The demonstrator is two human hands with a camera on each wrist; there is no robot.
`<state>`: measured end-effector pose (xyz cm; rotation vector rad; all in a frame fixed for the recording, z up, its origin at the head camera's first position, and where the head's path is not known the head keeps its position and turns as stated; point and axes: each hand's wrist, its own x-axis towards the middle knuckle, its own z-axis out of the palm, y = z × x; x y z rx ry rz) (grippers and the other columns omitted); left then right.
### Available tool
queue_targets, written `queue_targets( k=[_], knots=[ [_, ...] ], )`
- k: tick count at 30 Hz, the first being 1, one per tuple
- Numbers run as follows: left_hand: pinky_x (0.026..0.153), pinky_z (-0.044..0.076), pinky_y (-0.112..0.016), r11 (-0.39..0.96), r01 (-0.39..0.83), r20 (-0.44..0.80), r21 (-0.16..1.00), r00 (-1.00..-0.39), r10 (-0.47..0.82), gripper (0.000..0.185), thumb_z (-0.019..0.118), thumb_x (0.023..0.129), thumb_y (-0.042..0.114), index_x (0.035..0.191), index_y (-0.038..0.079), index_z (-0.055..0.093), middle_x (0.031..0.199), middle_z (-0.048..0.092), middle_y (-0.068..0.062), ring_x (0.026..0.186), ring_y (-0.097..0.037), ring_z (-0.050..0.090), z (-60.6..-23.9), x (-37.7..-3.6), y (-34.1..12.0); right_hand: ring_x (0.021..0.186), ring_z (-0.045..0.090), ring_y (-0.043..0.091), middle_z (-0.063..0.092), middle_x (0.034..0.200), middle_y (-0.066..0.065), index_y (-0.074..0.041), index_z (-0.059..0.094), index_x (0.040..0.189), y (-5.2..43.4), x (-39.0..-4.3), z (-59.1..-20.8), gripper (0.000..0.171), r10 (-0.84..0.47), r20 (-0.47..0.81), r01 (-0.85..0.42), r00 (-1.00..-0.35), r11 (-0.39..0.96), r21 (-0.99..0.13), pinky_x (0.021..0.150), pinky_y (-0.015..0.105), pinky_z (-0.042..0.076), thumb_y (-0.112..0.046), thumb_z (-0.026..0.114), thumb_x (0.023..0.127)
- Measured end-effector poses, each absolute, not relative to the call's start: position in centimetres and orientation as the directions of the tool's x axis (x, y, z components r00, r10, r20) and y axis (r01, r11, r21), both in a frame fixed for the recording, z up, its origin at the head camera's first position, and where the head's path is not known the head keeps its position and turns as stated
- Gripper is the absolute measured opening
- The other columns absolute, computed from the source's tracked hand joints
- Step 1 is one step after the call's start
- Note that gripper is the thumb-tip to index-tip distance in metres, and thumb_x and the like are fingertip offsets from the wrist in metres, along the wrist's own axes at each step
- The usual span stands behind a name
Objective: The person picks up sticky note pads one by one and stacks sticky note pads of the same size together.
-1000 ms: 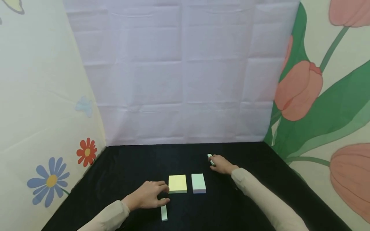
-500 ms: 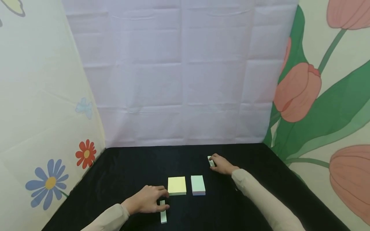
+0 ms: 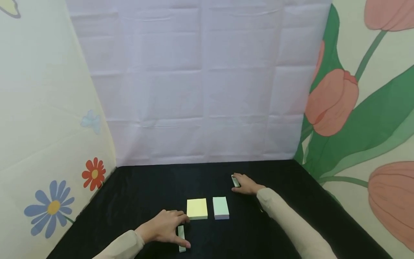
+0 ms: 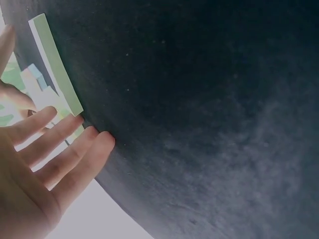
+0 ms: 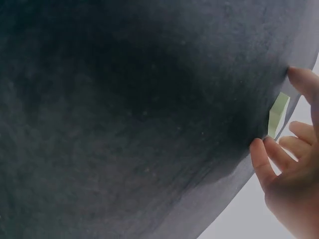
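Note:
My left hand (image 3: 166, 226) is at the front of the black table, its thumb and fingers spread over a narrow pale green strip of sticky notes (image 3: 181, 233). In the left wrist view the fingers (image 4: 75, 169) reach out straight, fingertips right at one end of that strip (image 4: 56, 64). Farther back on the right, my right hand (image 3: 247, 184) has thumb and fingers apart around a second pale green strip (image 3: 235, 181). The right wrist view shows that strip (image 5: 278, 115) in the gap between the thumb (image 5: 304, 82) and the other fingers.
Between the hands lie a square yellow sticky-note pad (image 3: 197, 208) and a smaller mint green pad (image 3: 220, 207) with a violet lower layer. White cloth (image 3: 200, 90) hangs behind the black tabletop (image 3: 155, 187), and flower-printed panels stand at both sides.
The left thumb has swung toward the near end of its strip, widening the spread from the fingers. The right thumb has moved off its strip. Both pads stay in place.

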<state>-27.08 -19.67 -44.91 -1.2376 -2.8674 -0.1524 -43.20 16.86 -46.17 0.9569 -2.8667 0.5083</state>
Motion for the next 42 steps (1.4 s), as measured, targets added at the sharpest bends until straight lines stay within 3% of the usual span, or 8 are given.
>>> queue_targets(
  k=[10,15,23,31,35,42],
  knots=[
    [0.064,0.044,-0.028,0.675,0.734,0.021,0.073,-0.678,0.735,0.074,0.06,0.075,0.08,0.122,0.022,0.062,0.109,0.057,0.01,0.095,-0.007,0.056,-45.1,-26.7,-19.6,0.101,0.053,0.038,0.055,0.122,0.028,0.012,0.05,0.13,17.3,-43.2,-45.7,0.059,-0.531,0.133,-0.542,-0.837,0.77,-0.337,0.085,0.05,0.045,-0.022,0.073,0.088],
    [0.065,0.044,-0.027,0.666,0.744,0.017,0.056,-0.667,0.744,0.074,0.058,0.076,0.081,0.122,0.024,0.061,0.11,0.056,0.01,0.096,-0.007,0.055,-45.3,-26.7,-19.4,0.106,0.051,0.041,0.051,0.127,0.029,0.011,0.054,0.126,17.9,-43.6,-46.4,0.055,-0.537,0.152,-0.553,-0.83,0.755,-0.353,0.087,0.051,0.044,-0.022,0.074,0.087],
    [0.066,0.044,-0.027,0.673,0.736,-0.007,0.07,-0.674,0.738,0.073,0.059,0.076,0.08,0.122,0.023,0.061,0.111,0.056,0.009,0.097,-0.007,0.054,-45.6,-26.6,-19.8,0.121,0.045,0.048,0.045,0.139,0.031,0.009,0.051,0.134,17.5,-43.1,-46.2,0.06,-0.544,0.12,-0.547,-0.831,0.758,-0.355,0.095,0.058,0.039,-0.025,0.072,0.089],
    [0.065,0.043,-0.026,0.664,0.745,-0.014,0.057,-0.665,0.747,0.072,0.061,0.077,0.078,0.122,0.023,0.061,0.113,0.056,0.009,0.097,-0.008,0.054,-45.4,-26.4,-19.7,0.106,0.052,0.039,0.051,0.123,0.025,0.007,0.058,0.123,17.7,-43.5,-46.5,0.055,-0.561,0.162,-0.579,-0.812,0.739,-0.345,0.088,0.052,0.044,-0.033,0.074,0.088],
    [0.064,0.043,-0.026,0.672,0.738,-0.03,0.06,-0.672,0.74,0.07,0.061,0.078,0.076,0.122,0.022,0.061,0.112,0.055,0.008,0.097,-0.008,0.053,-45.3,-26.4,-19.8,0.114,0.049,0.044,0.047,0.128,0.028,0.007,0.057,0.126,17.6,-43.6,-46.1,0.06,-0.567,0.123,-0.568,-0.815,0.738,-0.365,0.094,0.056,0.041,-0.035,0.075,0.088],
    [0.066,0.045,-0.027,0.677,0.732,-0.029,0.073,-0.677,0.735,0.068,0.061,0.08,0.075,0.122,0.021,0.062,0.112,0.056,0.007,0.097,-0.007,0.053,-45.2,-26.4,-19.9,0.125,0.044,0.049,0.05,0.132,0.031,0.011,0.055,0.127,17.4,-43.0,-44.8,0.058,-0.581,0.062,-0.557,-0.812,0.737,-0.383,0.102,0.058,0.035,-0.026,0.076,0.088]
  ],
)
